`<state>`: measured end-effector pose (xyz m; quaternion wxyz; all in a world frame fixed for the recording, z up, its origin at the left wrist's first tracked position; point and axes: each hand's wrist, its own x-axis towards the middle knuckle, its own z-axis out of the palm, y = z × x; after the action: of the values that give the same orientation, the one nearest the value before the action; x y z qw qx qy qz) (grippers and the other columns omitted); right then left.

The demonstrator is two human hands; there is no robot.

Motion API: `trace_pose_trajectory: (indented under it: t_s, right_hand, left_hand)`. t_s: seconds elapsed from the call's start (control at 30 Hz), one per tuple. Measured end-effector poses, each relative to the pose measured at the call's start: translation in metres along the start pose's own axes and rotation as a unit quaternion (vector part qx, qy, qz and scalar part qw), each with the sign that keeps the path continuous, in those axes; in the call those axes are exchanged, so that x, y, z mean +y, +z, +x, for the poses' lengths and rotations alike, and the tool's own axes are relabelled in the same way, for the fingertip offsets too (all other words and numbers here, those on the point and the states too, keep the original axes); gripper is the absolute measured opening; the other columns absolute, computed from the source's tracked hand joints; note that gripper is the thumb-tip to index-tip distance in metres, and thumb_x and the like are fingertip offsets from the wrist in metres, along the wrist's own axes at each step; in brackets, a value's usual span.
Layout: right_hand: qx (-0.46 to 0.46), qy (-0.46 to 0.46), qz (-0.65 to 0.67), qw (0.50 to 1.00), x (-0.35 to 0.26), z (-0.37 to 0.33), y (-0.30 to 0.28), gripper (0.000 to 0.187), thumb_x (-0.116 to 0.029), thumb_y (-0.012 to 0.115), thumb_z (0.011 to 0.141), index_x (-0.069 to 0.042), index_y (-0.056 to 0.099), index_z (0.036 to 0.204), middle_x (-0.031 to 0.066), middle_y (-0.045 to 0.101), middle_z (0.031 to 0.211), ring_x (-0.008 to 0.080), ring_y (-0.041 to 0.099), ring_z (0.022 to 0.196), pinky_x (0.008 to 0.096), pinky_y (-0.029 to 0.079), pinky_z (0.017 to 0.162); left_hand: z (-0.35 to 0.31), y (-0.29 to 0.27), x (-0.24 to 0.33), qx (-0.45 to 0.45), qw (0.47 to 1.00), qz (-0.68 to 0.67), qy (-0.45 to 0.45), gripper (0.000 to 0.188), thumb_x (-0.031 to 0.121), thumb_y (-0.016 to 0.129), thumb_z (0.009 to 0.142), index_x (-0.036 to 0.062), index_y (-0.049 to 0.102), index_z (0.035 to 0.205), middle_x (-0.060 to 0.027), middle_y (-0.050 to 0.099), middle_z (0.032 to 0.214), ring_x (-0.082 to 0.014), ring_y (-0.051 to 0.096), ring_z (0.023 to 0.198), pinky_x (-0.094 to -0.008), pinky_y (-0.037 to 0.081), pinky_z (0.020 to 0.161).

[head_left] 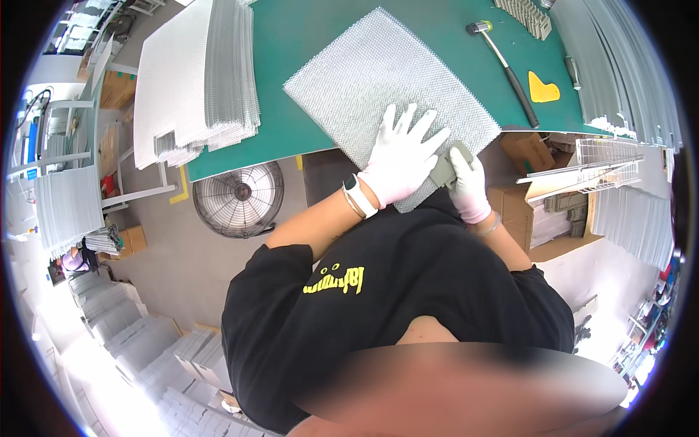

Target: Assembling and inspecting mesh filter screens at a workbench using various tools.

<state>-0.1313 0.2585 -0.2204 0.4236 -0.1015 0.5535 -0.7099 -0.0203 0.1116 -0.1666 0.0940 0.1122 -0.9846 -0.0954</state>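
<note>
A square sheet of silver wire mesh (378,69) lies turned cornerwise on the green worktable (291,29), its near corner reaching past the table edge toward my body. My left hand (403,156), in a white glove, rests flat on the mesh with its fingers spread. In my right hand (468,186), also gloved, a flat grey-green piece (443,172) is pinched between thumb and fingers. That piece sits at the near right edge of the mesh, close to my left fingertips. Whether it wraps around the edge I cannot tell.
A tall stack of mesh sheets (175,80) stands at the table's left. On the right lie a hammer (510,76), a yellow scraper-like piece (542,89) and a row of grey-green pieces (526,16). More stacked sheets (619,65) fill the far right. A fan (240,197) stands below the table.
</note>
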Motion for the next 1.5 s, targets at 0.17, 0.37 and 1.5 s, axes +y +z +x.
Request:
trace_pose_trajectory:
  t_s: [0.17, 0.37, 1.5]
  right_hand:
    - [0.041, -0.003, 0.008, 0.999, 0.007, -0.007, 0.002, 0.018, -0.023, 0.055, 0.103, -0.006, 0.063, 0.101, -0.0020, 0.061, 0.092, 0.0061, 0.058, 0.082, 0.0250, 0.049, 0.071]
    - [-0.177, 0.132, -0.079, 0.972, 0.001, 0.036, -0.013, 0.040, -0.034, 0.058, 0.102, -0.001, 0.062, 0.124, 0.0054, 0.065, 0.116, 0.0125, 0.062, 0.099, 0.0290, 0.051, 0.085]
    - [0.213, 0.092, 0.286, 0.930, -0.052, -0.039, -0.103, 0.059, -0.054, 0.050, 0.099, -0.001, 0.058, 0.123, 0.0104, 0.063, 0.107, 0.0222, 0.058, 0.090, 0.0369, 0.049, 0.084]
  left_hand:
    - [-0.004, -0.005, 0.007, -0.013, 1.000, -0.010, 0.009, 0.053, 0.034, 0.059, 0.092, 0.0222, 0.053, 0.144, -0.0133, 0.046, 0.150, -0.0393, 0.039, 0.140, -0.0613, 0.020, 0.117]
    - [0.017, -0.001, -0.031, -0.021, 0.998, 0.016, 0.053, 0.049, 0.033, 0.058, 0.093, 0.0222, 0.054, 0.141, -0.0109, 0.047, 0.148, -0.0360, 0.038, 0.141, -0.0610, 0.019, 0.116]
    - [-0.160, -0.089, -0.089, 0.435, 0.657, -0.611, -0.077, 0.071, 0.070, 0.042, 0.096, 0.0047, 0.070, 0.090, -0.0028, 0.055, 0.060, -0.0140, 0.051, 0.054, -0.0391, 0.047, 0.069]
